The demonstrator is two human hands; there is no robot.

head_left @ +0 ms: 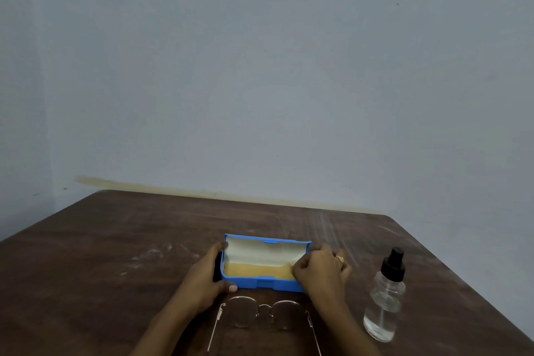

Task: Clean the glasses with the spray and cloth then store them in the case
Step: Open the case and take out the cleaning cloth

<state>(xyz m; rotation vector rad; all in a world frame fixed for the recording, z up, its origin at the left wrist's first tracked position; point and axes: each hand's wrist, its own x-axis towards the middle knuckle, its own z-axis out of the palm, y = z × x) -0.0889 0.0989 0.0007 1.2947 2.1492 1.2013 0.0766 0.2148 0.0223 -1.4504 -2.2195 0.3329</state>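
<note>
Head view: glasses point(264, 316) seemingly below grips.

1. Case point(264, 283): blue, rectangular, open, lid tilted back showing its white lining.
2. Cloth point(257, 270): yellow, flat inside the case.
3. Glasses point(264, 315): thin metal frame, round lenses, arms unfolded; just in front of the case.
4. Spray point(385, 298): clear bottle, black nozzle, upright; right of the case.

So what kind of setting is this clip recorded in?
Probably a plain indoor room, at a table pushed against a wall. A dark wooden table meets a bare pale blue wall, and only an open case, glasses and spray bottle are out.
</note>
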